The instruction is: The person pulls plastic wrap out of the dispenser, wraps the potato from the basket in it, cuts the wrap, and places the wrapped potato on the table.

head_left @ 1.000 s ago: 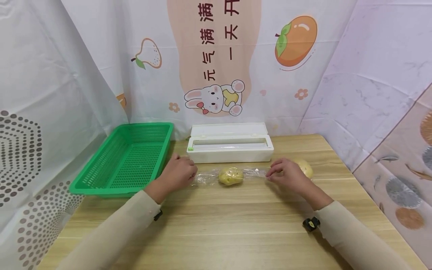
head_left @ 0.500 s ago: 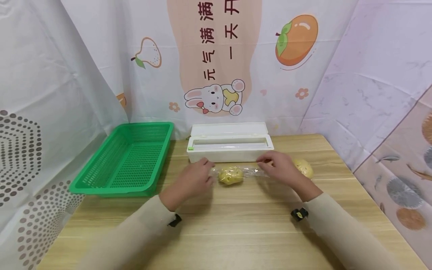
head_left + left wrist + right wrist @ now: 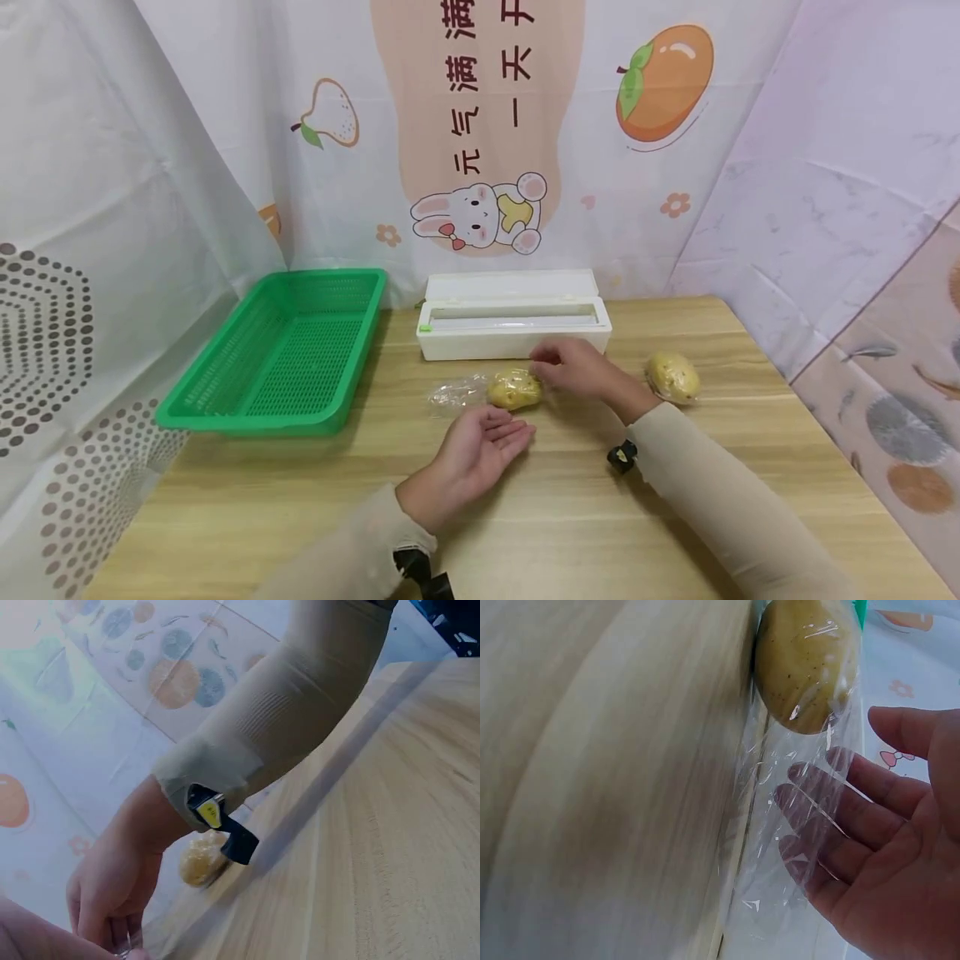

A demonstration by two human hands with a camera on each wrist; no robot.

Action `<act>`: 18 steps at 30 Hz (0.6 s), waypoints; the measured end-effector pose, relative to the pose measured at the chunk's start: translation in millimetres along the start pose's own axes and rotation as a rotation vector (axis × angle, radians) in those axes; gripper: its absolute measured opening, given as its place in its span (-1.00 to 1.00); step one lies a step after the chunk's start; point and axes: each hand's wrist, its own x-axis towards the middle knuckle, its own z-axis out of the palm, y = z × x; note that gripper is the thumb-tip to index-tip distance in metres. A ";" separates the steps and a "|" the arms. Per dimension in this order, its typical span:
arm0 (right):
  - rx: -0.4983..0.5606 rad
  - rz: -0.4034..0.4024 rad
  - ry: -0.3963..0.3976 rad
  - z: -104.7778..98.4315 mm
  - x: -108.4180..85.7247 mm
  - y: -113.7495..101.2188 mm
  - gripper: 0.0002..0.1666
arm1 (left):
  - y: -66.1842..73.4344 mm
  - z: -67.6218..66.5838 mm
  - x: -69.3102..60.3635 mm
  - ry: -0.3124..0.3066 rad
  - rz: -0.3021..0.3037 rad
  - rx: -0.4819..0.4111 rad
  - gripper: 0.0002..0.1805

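Observation:
A potato [image 3: 514, 389] with clear plastic film round it lies mid-table. A loose tail of film [image 3: 459, 392] spreads from its left side. My left hand [image 3: 480, 458] is palm up just in front of this potato, fingers nearly straight and holding nothing. My right hand [image 3: 573, 367] is at the potato's right end. In the right wrist view, the film [image 3: 780, 817] hangs from the potato [image 3: 806, 664] across the fingertips of my right hand [image 3: 885, 832], whose fingers are extended and spread. The left wrist view shows little of my left hand [image 3: 37, 937].
A white film box [image 3: 516, 342] with its lid raised stands behind the potato. To the left is a green plastic basket [image 3: 345, 417]. Another film-wrapped potato [image 3: 673, 377] lies at the right. Printed curtains [image 3: 337, 217] close off the back and sides of the wooden table [image 3: 570, 517].
My left hand has moved right from the film's left end and turned palm up before the potato. My right hand has moved left along the film to the potato, which stays in place.

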 end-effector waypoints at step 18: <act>0.039 0.029 -0.072 2.6 -26.8 -4.9 -0.79 | 3.8 -7.2 6.1 -0.015 0.067 0.044 -0.30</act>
